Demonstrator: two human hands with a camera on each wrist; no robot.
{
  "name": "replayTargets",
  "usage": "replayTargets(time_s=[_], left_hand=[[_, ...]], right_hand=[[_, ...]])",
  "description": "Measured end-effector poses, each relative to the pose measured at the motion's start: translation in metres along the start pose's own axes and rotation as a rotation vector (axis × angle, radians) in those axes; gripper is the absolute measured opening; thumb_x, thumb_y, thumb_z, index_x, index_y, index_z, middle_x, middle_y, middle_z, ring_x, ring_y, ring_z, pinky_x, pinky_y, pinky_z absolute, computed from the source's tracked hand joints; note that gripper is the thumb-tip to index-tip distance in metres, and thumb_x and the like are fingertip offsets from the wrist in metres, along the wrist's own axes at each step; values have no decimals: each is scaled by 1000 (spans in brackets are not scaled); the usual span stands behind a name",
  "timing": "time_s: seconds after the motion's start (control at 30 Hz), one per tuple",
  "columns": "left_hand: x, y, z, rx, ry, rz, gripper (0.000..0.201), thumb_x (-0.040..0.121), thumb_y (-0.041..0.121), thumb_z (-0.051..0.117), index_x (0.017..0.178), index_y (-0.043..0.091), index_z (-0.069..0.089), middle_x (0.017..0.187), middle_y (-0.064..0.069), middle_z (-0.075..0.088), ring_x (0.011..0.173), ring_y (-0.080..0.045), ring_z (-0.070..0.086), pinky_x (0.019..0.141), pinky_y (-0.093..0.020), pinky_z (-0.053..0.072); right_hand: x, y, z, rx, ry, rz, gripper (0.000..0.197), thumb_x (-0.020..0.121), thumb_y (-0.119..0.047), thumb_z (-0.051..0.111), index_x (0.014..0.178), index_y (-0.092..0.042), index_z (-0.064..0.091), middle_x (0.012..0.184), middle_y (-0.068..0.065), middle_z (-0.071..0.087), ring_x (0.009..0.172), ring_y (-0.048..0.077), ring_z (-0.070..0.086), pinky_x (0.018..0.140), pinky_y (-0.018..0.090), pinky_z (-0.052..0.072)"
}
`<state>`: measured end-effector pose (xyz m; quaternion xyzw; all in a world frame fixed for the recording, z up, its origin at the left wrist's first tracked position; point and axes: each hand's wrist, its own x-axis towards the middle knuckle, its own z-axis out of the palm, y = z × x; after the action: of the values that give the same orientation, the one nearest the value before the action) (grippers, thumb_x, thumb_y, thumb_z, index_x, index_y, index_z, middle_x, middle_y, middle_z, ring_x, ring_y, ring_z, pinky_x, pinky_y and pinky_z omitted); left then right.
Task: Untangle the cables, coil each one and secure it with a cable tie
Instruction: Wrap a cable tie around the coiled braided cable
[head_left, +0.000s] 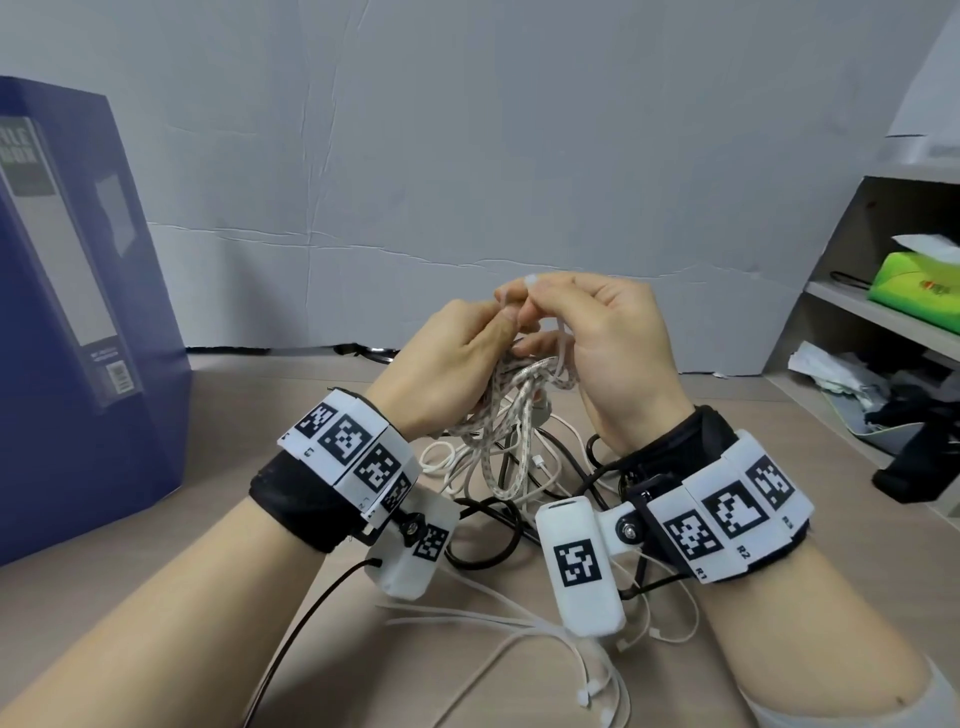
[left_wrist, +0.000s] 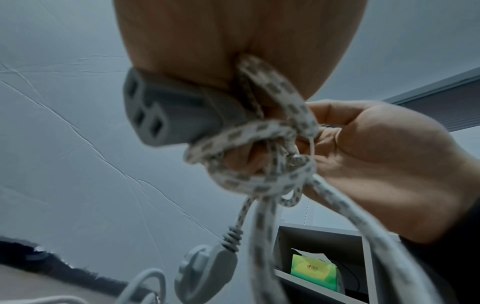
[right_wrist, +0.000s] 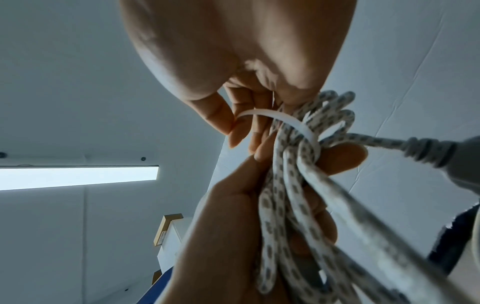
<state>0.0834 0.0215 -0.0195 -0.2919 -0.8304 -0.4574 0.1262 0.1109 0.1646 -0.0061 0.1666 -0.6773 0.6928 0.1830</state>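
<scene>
At frame centre the coiled braided cable (head_left: 511, 410) was held clenched in the left hand (head_left: 447, 364), while a white tie (right_wrist: 285, 121) looped round it was pinched by the right hand (head_left: 608, 353). It was judged that the tie could slip before locking, or the coil spring apart, were either grip eased. Loose cables (head_left: 519, 499) and spare ties (head_left: 545, 639) lay tangled below on the table (head_left: 270, 415), where the hanging plug could be snagged.
</scene>
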Motion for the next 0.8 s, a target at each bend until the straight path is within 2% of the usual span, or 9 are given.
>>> replayTargets(time_s=[0.1,0.17,0.27,0.37,0.5,0.63,0.73,0.8], left_hand=[[2,-4,2,88,9,6,41,109,32,37,94,5,64,60,2,44,48,-7,33,52,-32,29],[1,-4,3,125,1,13,40,109,33,37,93,8,63,59,4,44,49,-7,35,53,-34,31],[1,-5,4,169,-15,20,39,108,35,38,81,14,57,56,5,43,47,-8,37,49,-26,30],[1,-7,4,200,-9,28,40,108,34,40,70,22,46,54,6,40,48,-7,38,47,-21,29],[1,-8,3,214,5,54,40,108,31,41,69,28,45,54,6,42,49,-7,38,48,-21,30],[1,-8,5,249,5,63,39,108,27,39,70,24,45,54,5,43,50,-10,39,49,-21,32],[0,-9,7,276,2,70,37,109,26,36,73,30,43,54,7,44,52,-10,41,50,-22,30],[-1,-9,7,275,-1,81,31,109,25,35,82,30,48,56,8,46,54,-9,43,51,-21,31]], right_hand=[[1,-1,-1,65,-11,68,42,95,2,50,54,-5,55,92,15,67,83,19,62,61,29,53],[2,0,-2,88,-5,99,41,92,4,49,53,-3,54,90,14,65,80,19,60,59,29,52],[1,2,-2,87,-12,131,40,90,4,50,52,-4,55,84,9,62,73,15,60,58,27,50],[1,5,-3,77,-45,143,42,92,2,52,52,-6,58,80,9,62,74,18,60,59,26,49],[4,8,-6,103,-59,163,43,92,0,53,51,-7,61,75,5,66,71,15,61,59,27,48],[4,12,-7,71,-104,160,35,91,-6,55,56,-7,63,85,4,65,77,18,60,64,29,46],[3,12,-8,90,-109,160,32,92,-7,56,60,-7,62,93,1,62,80,9,62,63,28,48],[3,11,-8,103,-101,161,33,95,-5,54,63,-5,61,98,4,59,80,2,63,61,26,49]])
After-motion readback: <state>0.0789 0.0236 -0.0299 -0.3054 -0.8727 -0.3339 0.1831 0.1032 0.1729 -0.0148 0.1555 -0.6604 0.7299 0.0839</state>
